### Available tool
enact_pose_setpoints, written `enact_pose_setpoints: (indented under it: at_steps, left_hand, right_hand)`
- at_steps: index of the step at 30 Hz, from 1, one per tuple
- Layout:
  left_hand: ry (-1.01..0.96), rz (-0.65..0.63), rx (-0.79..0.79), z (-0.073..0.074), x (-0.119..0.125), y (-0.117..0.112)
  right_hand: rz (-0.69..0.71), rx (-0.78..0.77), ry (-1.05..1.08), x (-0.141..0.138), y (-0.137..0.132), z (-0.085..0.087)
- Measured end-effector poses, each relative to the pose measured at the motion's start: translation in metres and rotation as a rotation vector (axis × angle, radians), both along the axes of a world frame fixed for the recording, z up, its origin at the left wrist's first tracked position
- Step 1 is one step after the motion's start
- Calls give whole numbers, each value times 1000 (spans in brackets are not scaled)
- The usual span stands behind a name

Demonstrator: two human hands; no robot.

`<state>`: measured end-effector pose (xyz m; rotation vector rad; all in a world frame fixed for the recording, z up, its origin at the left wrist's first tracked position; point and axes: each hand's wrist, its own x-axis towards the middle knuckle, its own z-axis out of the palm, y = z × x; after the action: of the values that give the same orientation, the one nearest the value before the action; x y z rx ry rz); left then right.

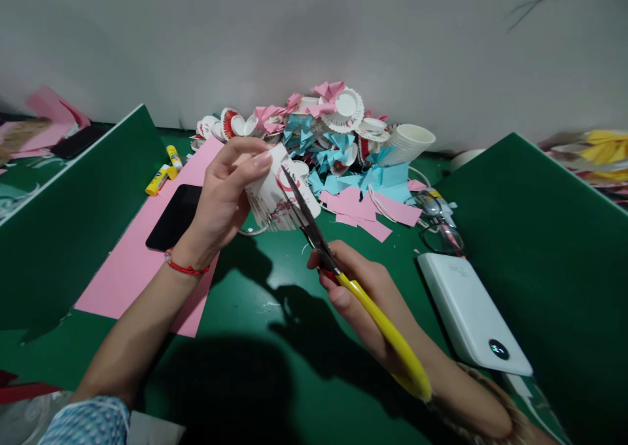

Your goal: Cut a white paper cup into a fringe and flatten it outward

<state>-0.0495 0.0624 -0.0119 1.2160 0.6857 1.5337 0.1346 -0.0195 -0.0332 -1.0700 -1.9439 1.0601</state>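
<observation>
My left hand (226,190) is closed on a white paper cup (265,190) with a printed branch and pink ring, pinching it between thumb and fingers. The cup's side is slit into narrow strips along its lower edge. In my right hand (370,271) is a pair of scissors (387,330) with yellow handles, fingers wrapped round them. Their dark blades point up and left and lie across the cup's printed wall, slightly apart near the tips. Part of the grip is hidden by my fingers.
Pink paper (127,262) with a black phone (174,219) lies left, near glue sticks (157,180). Behind are cut cups with bows (346,108), stacked cups (409,141) and pink strips (356,204). Glasses (441,235) and a white power bank (471,311) lie right. Green partitions (530,262) flank the table.
</observation>
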Motion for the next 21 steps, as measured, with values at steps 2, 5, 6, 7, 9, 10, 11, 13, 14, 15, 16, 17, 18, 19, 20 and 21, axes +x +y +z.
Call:
enact_pose_setpoints:
  at_steps: [2,5,6,7,9,10,11,13,14,15,16,17,18,19,20,21]
  left_hand:
    - [15,16,1,0,0,0]
    - [55,50,7,0,0,0]
    - [64,56,2,0,0,0]
    - [69,63,-3,0,0,0]
    - [76,68,-14,-1,0,0]
    - [76,65,-17,-1,0,0]
    - [72,58,-19,-1,0,0]
    - [56,44,-20,-1,0,0]
    - [46,36,-23,0,1,0]
    - [36,30,-25,0,1,0]
    - [27,25,-28,0,1,0]
    - [20,20,-30,0,1,-1]
    - [15,16,-31,0,1,-1]
    - [13,13,-30,0,1,-1]
    - [14,11,-29,0,1,-1]
    - [16,11,-28,0,1,-1]
  right_hand:
    - [-14,-1,1,-1,-1,1]
    - [-37,2,8,-2,-2,2]
    - [-45,2,8,-2,-2,2]
    - [-53,4,10,-2,-3,3]
    - [-61,2,13,-2,-3,3]
    - [-63,-1,16,-3,-3,2]
    - [-62,-5,21,-3,-4,2]
    - [-59,-13,29,-3,-4,1]
    - [-59,-17,34,-3,-4,1]
    - [-60,-20,41,-3,-4,1]
    - [-62,-25,46,-3,-5,1]
    - [-64,-30,48,-4,-5,1]
    - [-68,-33,47,-4,-6,1]
    - [-74,-34,44,-4,-6,2]
    - [-78,-32,39,-4,-6,2]
    - [-82,-26,33,-4,-6,3]
